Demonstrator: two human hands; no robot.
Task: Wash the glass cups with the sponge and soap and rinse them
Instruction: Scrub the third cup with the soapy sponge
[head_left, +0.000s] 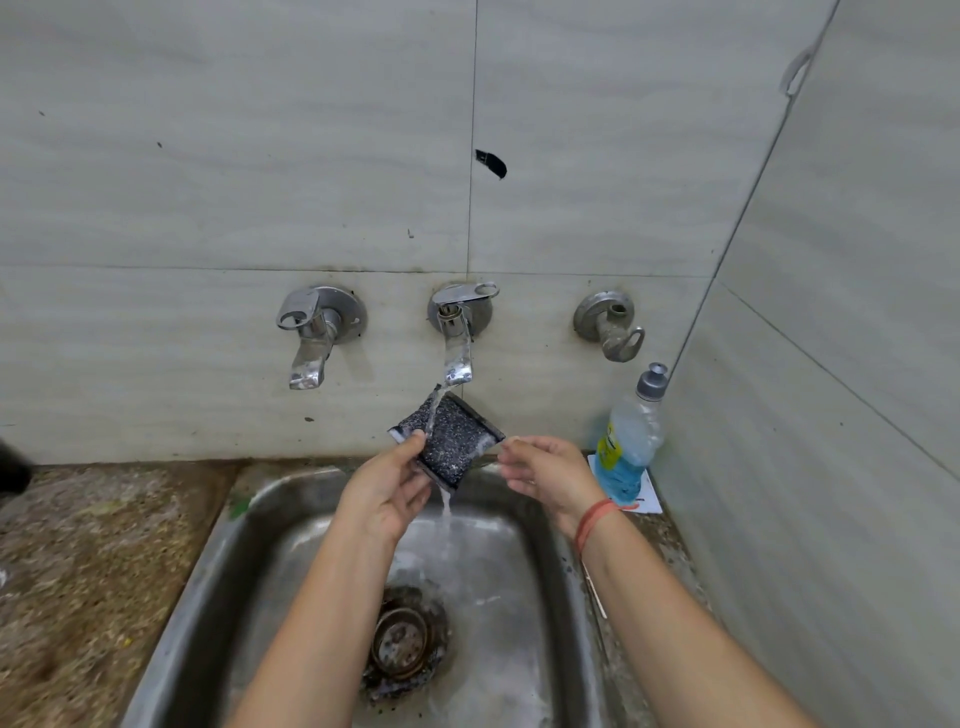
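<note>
A dark, speckled square sponge (453, 441) is held under the running middle tap (457, 332). My left hand (387, 488) grips its left edge between thumb and fingers. Just right of the sponge, my right hand (550, 475) has its fingertips at the sponge's right corner and holds nothing. Water runs over the sponge and falls into the steel sink (218, 571). A soap bottle (631, 436) with blue liquid and a grey cap stands at the sink's back right corner. No glass cups are in view.
A second tap (314, 332) is on the wall to the left and a valve (610, 322) to the right. The drain (402, 642) is at the sink's bottom. A speckled stone counter (88, 571) lies left. A tiled side wall closes in on the right.
</note>
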